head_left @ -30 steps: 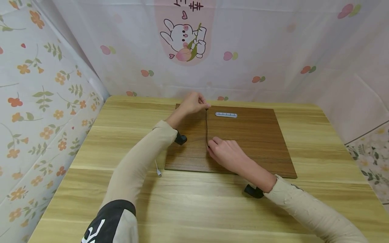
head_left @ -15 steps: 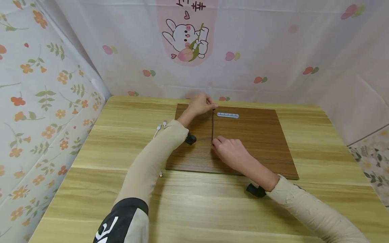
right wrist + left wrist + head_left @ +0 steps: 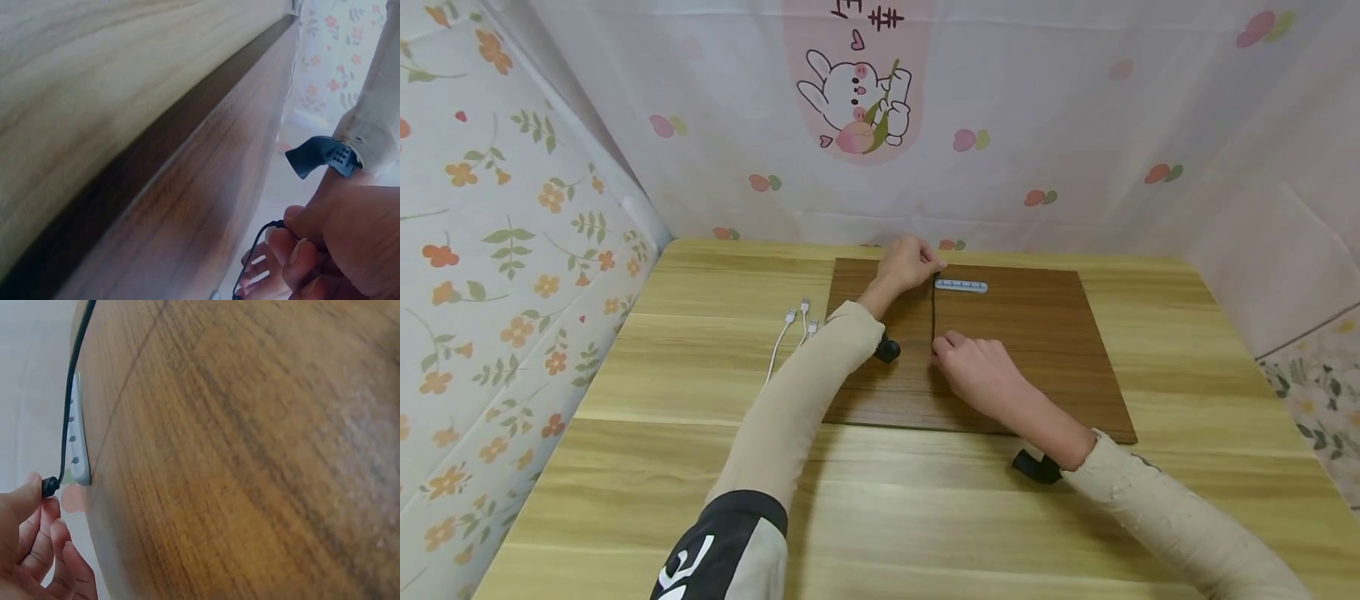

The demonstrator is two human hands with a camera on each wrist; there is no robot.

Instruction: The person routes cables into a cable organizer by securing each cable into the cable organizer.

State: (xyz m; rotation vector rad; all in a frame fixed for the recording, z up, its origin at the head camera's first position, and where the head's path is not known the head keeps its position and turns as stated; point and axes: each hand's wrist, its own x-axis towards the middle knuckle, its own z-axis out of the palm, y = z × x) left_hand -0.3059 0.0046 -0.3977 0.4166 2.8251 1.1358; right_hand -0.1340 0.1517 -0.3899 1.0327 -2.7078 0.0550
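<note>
A thin black cable point(image 3: 933, 310) runs nearly straight between the two hands, above the dark brown board point(image 3: 1030, 333). At the board's back edge, my left hand point(image 3: 908, 265) pinches the cable's far end; in the left wrist view that end is a small black connector point(image 3: 50, 486) between thumb and forefinger. My right hand point(image 3: 981, 371) pinches the near end over the middle of the board, and in the right wrist view the cable point(image 3: 251, 250) leaves its fingertips. Beside the far end lies a pale blue-white strip with slots point(image 3: 961, 286).
White cables with metal plugs point(image 3: 790, 317) lie on the light wooden table point(image 3: 700, 333) left of the board, partly beneath the left sleeve point(image 3: 797, 383). A printed cloth point(image 3: 1075, 100) hangs behind the table. Dark wrist mounts show at both wrists.
Both hands have moved right across the board with the cable stretched between them, its far end now close to the slotted strip. More of the white cables shows.
</note>
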